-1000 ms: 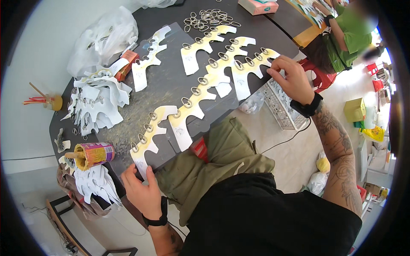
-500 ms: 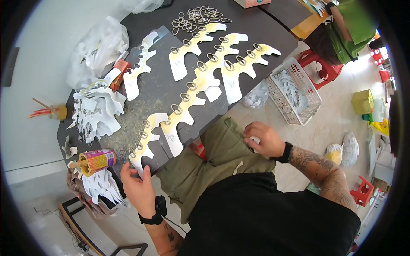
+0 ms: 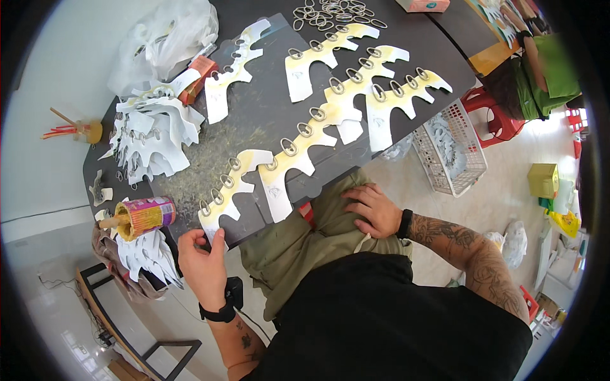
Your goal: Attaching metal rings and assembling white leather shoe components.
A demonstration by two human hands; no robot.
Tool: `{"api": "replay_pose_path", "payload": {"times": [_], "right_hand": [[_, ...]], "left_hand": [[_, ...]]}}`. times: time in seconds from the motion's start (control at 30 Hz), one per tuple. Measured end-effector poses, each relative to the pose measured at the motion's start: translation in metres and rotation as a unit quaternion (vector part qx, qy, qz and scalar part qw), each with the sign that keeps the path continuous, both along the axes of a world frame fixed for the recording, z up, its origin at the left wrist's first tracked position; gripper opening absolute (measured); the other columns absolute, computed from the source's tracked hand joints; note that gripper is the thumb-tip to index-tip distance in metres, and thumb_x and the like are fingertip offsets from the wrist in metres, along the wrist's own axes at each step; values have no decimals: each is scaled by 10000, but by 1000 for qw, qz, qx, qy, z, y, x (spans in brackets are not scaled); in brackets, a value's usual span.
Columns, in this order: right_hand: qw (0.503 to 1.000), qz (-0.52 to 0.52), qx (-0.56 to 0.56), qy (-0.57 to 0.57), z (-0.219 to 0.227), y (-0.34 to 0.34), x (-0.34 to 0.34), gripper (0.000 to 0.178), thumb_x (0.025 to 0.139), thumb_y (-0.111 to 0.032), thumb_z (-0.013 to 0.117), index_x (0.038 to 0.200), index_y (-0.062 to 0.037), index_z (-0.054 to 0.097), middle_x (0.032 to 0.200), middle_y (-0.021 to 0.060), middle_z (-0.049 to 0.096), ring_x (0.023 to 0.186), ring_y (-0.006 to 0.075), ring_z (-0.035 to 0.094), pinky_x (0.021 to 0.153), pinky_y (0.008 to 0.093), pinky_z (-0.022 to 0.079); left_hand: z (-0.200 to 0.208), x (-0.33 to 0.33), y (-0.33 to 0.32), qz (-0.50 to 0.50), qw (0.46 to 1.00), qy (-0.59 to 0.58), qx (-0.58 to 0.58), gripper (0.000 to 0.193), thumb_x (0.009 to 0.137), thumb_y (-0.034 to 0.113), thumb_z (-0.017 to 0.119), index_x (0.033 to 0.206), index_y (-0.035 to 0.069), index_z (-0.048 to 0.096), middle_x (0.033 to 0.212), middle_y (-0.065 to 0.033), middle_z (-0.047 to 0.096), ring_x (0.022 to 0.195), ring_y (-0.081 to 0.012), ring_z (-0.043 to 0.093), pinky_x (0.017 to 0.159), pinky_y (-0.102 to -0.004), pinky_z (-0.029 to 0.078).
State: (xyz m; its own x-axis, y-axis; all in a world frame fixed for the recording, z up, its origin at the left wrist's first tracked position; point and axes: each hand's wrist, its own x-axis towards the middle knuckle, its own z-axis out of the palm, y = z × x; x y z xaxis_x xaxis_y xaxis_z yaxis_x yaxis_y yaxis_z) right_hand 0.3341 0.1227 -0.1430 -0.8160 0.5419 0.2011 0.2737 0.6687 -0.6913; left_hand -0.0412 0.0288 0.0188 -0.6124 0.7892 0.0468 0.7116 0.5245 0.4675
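My left hand [image 3: 204,244] pinches the lower white end of a curved, toothed cut-out piece [image 3: 232,198] at the table's near edge. That piece has yellowish glue along its spine and several oval metal rings on it. Touching its upper end is another toothed piece [image 3: 297,157], part of a diagonal row of ringed pieces. Farther right lies a ringed piece [image 3: 379,120], and more sit at the back [image 3: 307,70] and back left [image 3: 219,95]. My right hand [image 3: 375,209] rests on my thigh with fingers spread, holding nothing visible.
Loose oval rings [image 3: 330,14] lie at the back. Left are stacked cut-outs [image 3: 152,140], a plastic bag [image 3: 168,47] and a glue-coated can [image 3: 149,216] on its side. A white basket [image 3: 451,149] stands right of the table. Another person's arm [image 3: 534,63] shows at upper right.
My right hand has lowered from above my lap onto my thigh, its fingers now spread. The left hand keeps its place at the near piece's end. The whole view has shifted slightly.
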Motion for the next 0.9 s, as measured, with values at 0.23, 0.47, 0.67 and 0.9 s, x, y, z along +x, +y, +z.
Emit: {"api": "replay_pose_path", "payload": {"times": [0.23,0.47,0.67,0.9], "right_hand": [[1000,-3,0,-2,-2,0,-11,413,843,-174,674,1240,-66,636,1414,193,581,1275,391,545,1104,541,382],[1000,-2,-5,-20,-3,6,-15,401,847,-179,659,1236,-80,645,1404,165,590,1284,377,536,1108,532,369],[1000,-11,10,-27,2,7,-18,392,847,-183,649,1224,-77,656,1388,179,591,1283,402,534,1107,533,374],[999,-13,8,-36,2,5,-19,388,845,-171,654,1218,-67,653,1381,188,587,1288,410,536,1100,533,385]], "left_hand": [[-7,-10,-1,39,988,-146,28,268,883,123,850,978,8,627,799,6,576,624,-79,489,588,-258,416],[11,-8,3,18,917,-323,232,241,931,21,803,984,47,569,840,32,574,649,-7,451,582,-186,334],[17,-11,4,-53,890,-304,334,185,951,-20,752,1006,36,585,982,-43,684,820,-73,629,771,-220,503],[13,-25,-3,-25,881,-241,407,187,961,-16,742,1015,37,571,965,-38,673,795,-71,631,753,-223,517]]}}
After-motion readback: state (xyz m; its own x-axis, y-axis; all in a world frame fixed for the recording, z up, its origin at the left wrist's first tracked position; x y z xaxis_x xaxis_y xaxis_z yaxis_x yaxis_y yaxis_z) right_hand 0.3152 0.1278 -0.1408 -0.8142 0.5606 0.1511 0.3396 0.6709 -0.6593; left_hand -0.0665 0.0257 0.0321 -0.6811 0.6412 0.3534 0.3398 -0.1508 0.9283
